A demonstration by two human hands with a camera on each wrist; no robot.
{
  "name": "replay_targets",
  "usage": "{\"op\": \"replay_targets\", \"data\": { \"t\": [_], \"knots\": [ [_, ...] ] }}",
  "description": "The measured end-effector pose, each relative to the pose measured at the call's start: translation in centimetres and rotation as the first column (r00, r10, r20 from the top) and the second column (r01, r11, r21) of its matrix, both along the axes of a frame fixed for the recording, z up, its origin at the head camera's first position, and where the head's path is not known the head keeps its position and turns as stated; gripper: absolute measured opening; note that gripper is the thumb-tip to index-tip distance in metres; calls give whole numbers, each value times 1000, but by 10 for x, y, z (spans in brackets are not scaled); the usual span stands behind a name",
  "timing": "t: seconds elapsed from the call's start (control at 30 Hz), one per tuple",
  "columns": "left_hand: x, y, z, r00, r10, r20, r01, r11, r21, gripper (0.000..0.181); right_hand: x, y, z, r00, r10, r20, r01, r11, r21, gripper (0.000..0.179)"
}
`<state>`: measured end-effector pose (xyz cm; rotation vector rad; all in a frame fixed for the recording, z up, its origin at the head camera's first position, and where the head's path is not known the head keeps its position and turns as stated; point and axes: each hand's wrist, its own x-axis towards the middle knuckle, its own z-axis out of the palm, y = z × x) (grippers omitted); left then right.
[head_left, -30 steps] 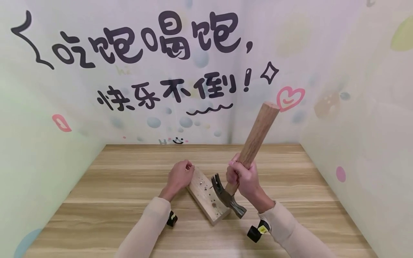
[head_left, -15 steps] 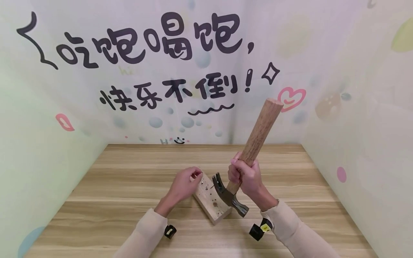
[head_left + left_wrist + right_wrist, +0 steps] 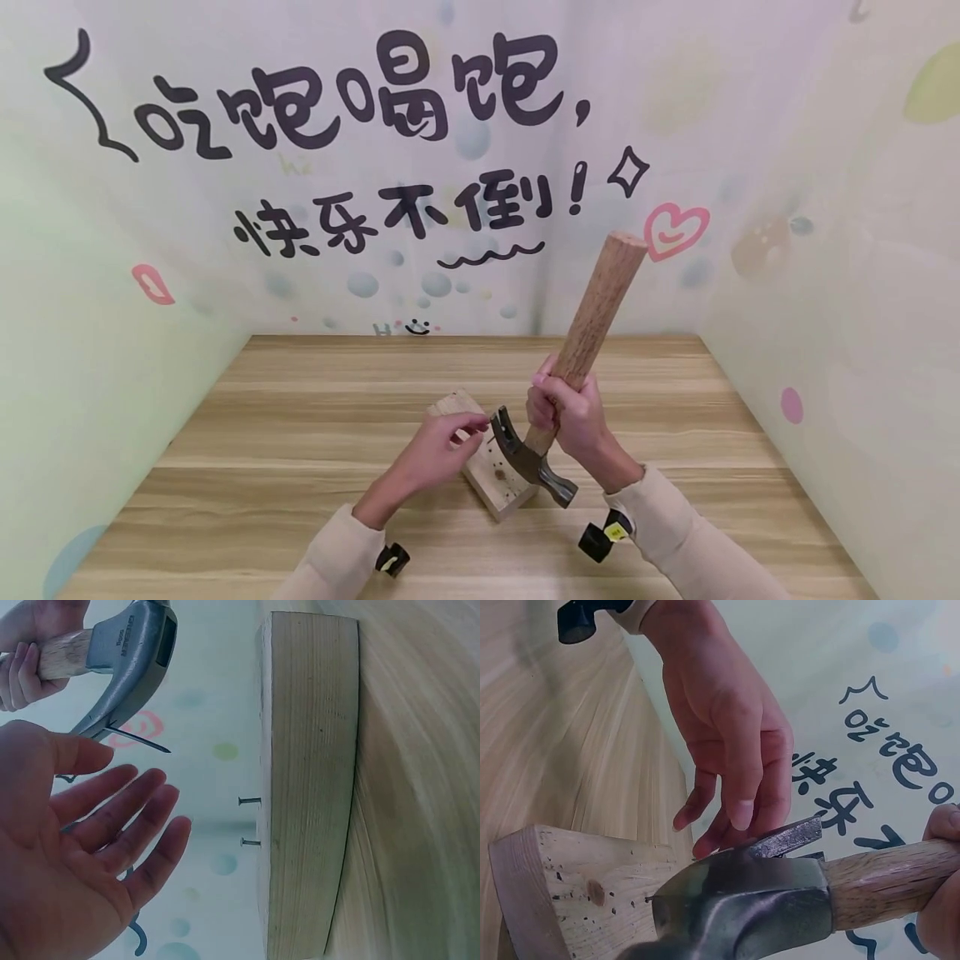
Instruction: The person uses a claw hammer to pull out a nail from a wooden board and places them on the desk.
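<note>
My right hand (image 3: 576, 421) grips a claw hammer by its wooden handle (image 3: 603, 308), close to the metal head (image 3: 131, 675). The handle's end points up. A nail (image 3: 141, 739) sticks out from the hammer's claw, its tip free in the air. Over the wooden block (image 3: 501, 498), my left hand (image 3: 435, 450) hovers beside the claw with loosely bent fingers, and nothing shows in its grasp. In the left wrist view, two nails, an upper nail (image 3: 250, 801) and a lower nail (image 3: 250, 842), stand partly out of the block's face. Several dark holes mark that face.
The block lies on a wood-grain table (image 3: 300, 417). A pale printed backdrop (image 3: 337, 292) with black lettering stands behind, and light walls rise at both sides. Black wrist cameras, including one (image 3: 596, 542) on the right wrist, hang below the sleeves.
My left hand has left the far end of the block and moved right and nearer, up to the hammer's claw. The hammer and block have stayed almost in place.
</note>
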<state>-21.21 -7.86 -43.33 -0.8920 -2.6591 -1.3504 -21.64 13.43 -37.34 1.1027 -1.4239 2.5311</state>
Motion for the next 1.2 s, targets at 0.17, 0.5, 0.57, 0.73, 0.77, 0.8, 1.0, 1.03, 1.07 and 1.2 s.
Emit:
{"op": "replay_targets", "data": {
  "t": [0.17,0.5,0.57,0.73,0.77,0.8,1.0,1.03,1.07,1.2],
  "knots": [
    [1,0,-1,998,-65,12,66,998,-6,20,0,-1,0,1000,5,14,-5,1000,6,29],
    [-2,2,-5,994,-93,-62,93,996,-11,4,0,-4,-4,1000,4,23,-4,1000,12,28],
    [-4,2,-7,993,-88,-85,87,996,-14,3,-1,-4,-6,1000,4,25,-5,1000,15,26],
    [-6,1,-10,990,-66,-122,65,998,-15,4,-1,-6,-10,999,6,53,-7,1000,22,25],
    [-7,1,-11,991,-64,-121,63,998,-12,4,-1,-6,-10,998,7,56,-8,1000,23,25],
    [-7,1,-11,991,-65,-120,64,998,-9,5,-1,-6,-11,998,5,60,-7,1000,25,25],
    [-8,-2,-11,991,-93,-93,93,996,0,6,-1,-8,-12,998,10,66,-12,999,30,25],
    [-8,-2,-11,991,-99,-90,99,995,-3,6,-1,-8,-12,998,12,65,-14,999,30,25],
    [-8,-2,-11,990,-106,-91,106,994,-6,6,-1,-8,-13,998,15,61,-17,999,30,26],
    [-9,-3,-11,984,-130,-122,127,992,-25,7,-2,-9,-14,998,24,54,-26,999,35,26]
  ]
}}
